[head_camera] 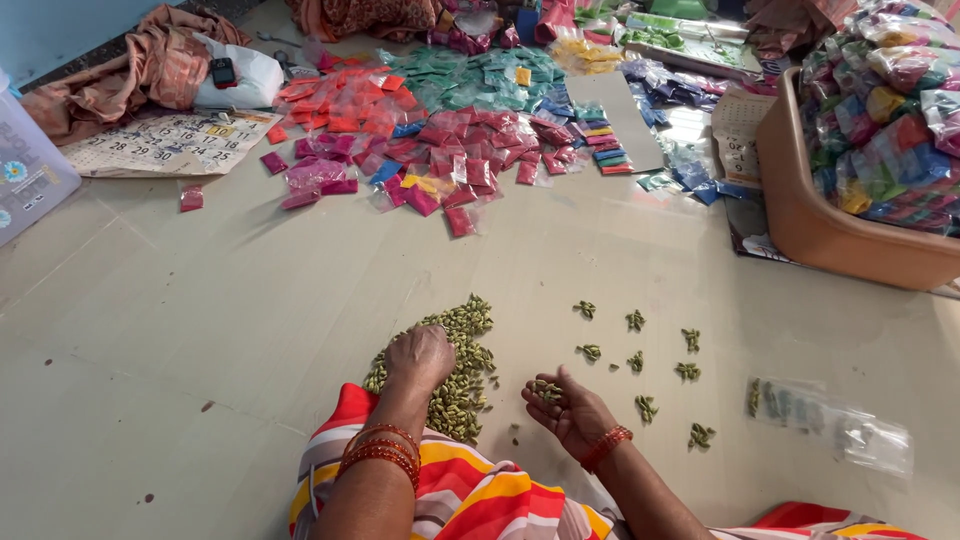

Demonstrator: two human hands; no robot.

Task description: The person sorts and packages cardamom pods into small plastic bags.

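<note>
A heap of green cardamom pods [462, 340] lies on the pale floor in front of me. My left hand [420, 357] rests palm down on that heap, its fingers curled into the pods. My right hand [570, 408] is turned palm up just right of the heap and cradles several pods [545, 390] in its cupped palm. To the right, several small clusters of pods [637, 361] are laid out in rows on the floor. Red bangles circle both wrists.
A clear plastic strip of packets [830, 420] lies at the right. Piles of small coloured sachets [440, 140] spread across the far floor, beside a calendar sheet [170, 145] and crumpled cloth [140, 70]. A brown tub [830, 235] heaped with sachets stands at right.
</note>
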